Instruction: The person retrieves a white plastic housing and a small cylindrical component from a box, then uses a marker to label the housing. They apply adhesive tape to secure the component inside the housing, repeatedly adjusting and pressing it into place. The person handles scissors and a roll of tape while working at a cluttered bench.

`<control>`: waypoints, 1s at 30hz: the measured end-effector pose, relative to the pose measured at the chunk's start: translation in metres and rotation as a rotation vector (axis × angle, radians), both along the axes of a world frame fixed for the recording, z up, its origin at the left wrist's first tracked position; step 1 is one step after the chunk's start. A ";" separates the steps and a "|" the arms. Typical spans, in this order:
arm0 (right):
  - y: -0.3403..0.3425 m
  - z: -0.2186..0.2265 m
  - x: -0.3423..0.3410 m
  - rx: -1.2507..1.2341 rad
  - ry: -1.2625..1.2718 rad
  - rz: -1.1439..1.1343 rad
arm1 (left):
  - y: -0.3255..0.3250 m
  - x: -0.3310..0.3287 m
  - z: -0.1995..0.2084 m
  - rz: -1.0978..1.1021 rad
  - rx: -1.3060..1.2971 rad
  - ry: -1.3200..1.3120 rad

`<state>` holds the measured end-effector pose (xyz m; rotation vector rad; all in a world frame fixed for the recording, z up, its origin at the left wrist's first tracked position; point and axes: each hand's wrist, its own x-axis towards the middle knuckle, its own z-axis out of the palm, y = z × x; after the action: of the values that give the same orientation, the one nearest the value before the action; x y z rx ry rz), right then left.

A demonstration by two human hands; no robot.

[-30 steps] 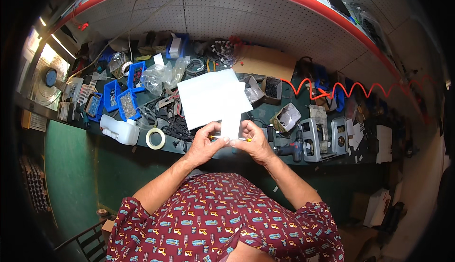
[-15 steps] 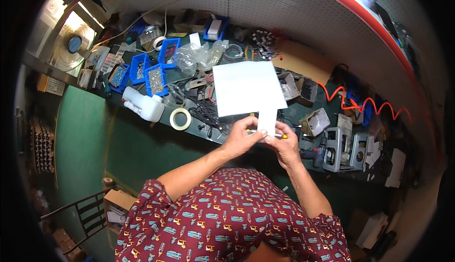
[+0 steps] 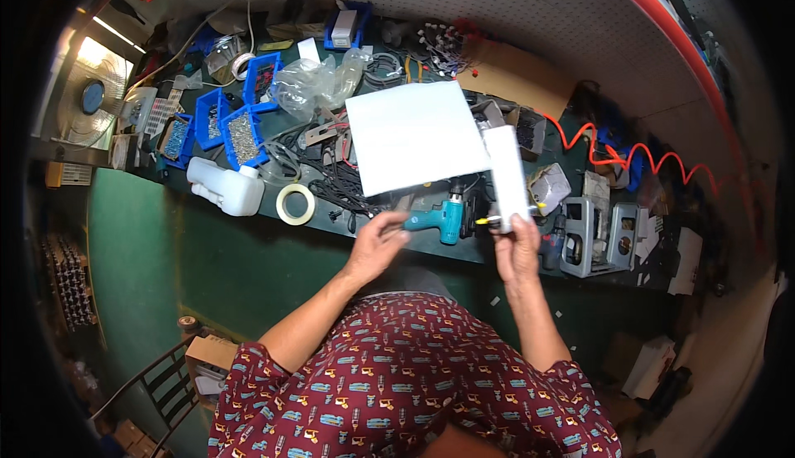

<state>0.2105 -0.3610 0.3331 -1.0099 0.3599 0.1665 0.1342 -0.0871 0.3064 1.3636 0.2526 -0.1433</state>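
Note:
My right hand point(image 3: 518, 249) is closed on the lower end of a long white rectangular piece point(image 3: 507, 168), which stands out away from me over the bench edge. A thin dark item with yellow ends point(image 3: 487, 221) crosses behind that end; what it is I cannot make out. My left hand point(image 3: 378, 246) is at the handle end of a teal power drill point(image 3: 448, 219), its fingers apart and slightly blurred. Whether they touch the drill is unclear. Beyond the drill, a large white sheet point(image 3: 418, 139) lies over cables and parts.
Blue bins point(image 3: 242, 137) of small hardware, a white plastic jug point(image 3: 225, 186) and a tape roll point(image 3: 296, 204) sit to the left. Clear plastic bags point(image 3: 319, 85) lie behind. Grey metal housings point(image 3: 592, 238) and an orange coiled hose point(image 3: 613, 158) are at the right.
My hands have parted: the right moved right with the white piece, the left moved left toward the drill. The drill now shows between them. The whole view has shifted slightly.

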 end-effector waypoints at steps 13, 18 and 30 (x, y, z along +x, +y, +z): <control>-0.116 -0.019 -0.025 0.010 -0.007 -0.422 | 0.121 -0.076 -0.101 -0.051 0.902 0.348; -0.099 -0.005 -0.029 0.074 0.012 -0.400 | 0.169 -0.092 -0.132 0.027 1.146 0.399; -0.157 -0.001 -0.038 0.099 -0.080 -0.566 | 0.016 -0.021 -0.071 -0.460 0.807 0.051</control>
<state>0.1724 -0.5181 0.3320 -0.7810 0.5448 -0.3626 0.1130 -0.0715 0.2353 2.2120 0.0226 -0.4984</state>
